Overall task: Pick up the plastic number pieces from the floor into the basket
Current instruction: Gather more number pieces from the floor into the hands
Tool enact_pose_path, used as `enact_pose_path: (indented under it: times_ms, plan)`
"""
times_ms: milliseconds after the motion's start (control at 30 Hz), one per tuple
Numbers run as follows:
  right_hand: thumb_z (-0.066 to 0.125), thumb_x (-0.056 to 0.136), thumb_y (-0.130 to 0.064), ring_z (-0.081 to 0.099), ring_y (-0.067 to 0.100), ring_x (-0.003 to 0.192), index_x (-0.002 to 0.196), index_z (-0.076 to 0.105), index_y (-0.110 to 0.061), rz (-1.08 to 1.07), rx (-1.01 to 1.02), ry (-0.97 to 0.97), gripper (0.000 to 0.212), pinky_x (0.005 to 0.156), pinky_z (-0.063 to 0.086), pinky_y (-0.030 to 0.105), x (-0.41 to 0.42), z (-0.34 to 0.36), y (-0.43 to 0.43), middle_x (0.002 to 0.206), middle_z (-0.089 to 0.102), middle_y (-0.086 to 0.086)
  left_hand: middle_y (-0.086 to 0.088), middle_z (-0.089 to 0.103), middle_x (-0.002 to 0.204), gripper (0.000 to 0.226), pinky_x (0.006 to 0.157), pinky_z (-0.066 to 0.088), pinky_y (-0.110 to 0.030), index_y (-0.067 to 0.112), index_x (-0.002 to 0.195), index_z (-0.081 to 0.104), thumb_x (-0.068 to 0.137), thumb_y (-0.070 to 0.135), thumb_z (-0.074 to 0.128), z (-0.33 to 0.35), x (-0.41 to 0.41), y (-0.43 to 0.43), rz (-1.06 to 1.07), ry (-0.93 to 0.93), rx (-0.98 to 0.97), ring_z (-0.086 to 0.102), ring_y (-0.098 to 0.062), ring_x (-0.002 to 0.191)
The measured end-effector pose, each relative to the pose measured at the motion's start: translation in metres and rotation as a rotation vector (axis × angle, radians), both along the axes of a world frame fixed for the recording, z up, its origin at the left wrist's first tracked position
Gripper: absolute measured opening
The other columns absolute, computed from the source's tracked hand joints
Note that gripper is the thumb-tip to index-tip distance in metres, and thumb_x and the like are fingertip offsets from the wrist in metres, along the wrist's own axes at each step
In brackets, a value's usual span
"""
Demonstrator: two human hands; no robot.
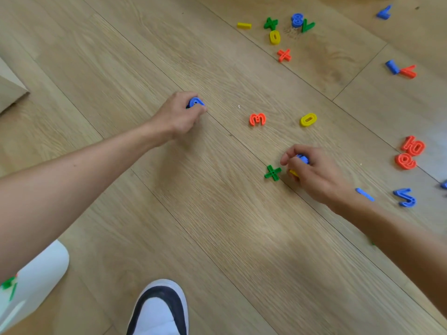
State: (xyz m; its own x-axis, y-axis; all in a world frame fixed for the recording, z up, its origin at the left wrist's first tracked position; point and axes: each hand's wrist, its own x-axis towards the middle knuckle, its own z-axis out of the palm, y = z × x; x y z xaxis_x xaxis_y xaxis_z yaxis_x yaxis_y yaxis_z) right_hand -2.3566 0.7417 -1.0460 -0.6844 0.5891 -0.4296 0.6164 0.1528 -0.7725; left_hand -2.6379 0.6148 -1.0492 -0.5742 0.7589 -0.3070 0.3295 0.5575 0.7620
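Note:
My left hand [180, 116] is closed around a blue number piece [195, 102] near the floor's middle. My right hand [312, 171] grips a blue piece [302, 158] and a yellow piece [293, 172], right beside a green plus sign [272, 172] on the floor. Between the hands lie an orange 3 [257, 119] and a yellow 0 [308, 119]. A white basket [36, 279] with green pieces inside sits at the bottom left.
More pieces are scattered at the top: yellow minus [244, 25], green x [271, 23], blue 8 [297, 19], yellow 0 [274, 37], orange x [284, 55]. Orange numbers [408, 153] and a blue 5 [406, 197] lie right. My shoe [159, 310] is at the bottom; a cardboard box [9, 85] at left.

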Motion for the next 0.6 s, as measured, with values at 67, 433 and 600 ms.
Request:
enact_pose_path:
  times_ms: [67,433,600]
  plan:
    - [0.049,0.096,-0.024,0.05,0.003,0.058,0.084,0.062,-0.024,0.187,0.287,-0.005,0.018,0.051,0.032,0.018,-0.001,0.0,-0.004,0.065,0.056,-0.01,-0.003,0.051,0.062,0.016,0.044,0.023,-0.022,0.011,0.087,0.059,0.09,0.011,0.043,0.007,0.015,0.011,0.121,-0.443,0.096,0.032,-0.011,0.045]
    - [0.045,0.093,-0.054,0.057,0.025,0.059,0.095,0.044,-0.02,0.544,0.817,-0.154,0.035,0.045,0.032,0.029,-0.005,-0.013,-0.02,0.079,0.059,-0.005,-0.009,0.063,0.092,0.046,0.066,0.042,-0.037,0.016,0.089,0.052,0.089,0.06,0.042,0.002,0.055,0.061,-0.479,0.677,-0.102,0.058,-0.033,0.084]
    - [0.048,0.091,-0.057,0.057,0.033,0.063,0.092,0.05,-0.017,0.331,0.788,-0.05,0.04,0.051,0.035,0.033,-0.004,-0.008,0.007,0.07,0.059,0.001,-0.016,0.058,0.109,0.053,0.062,0.031,-0.038,0.011,0.109,0.05,0.089,0.06,0.044,-0.004,0.068,0.081,-0.632,0.998,-0.157,0.061,-0.042,0.088]
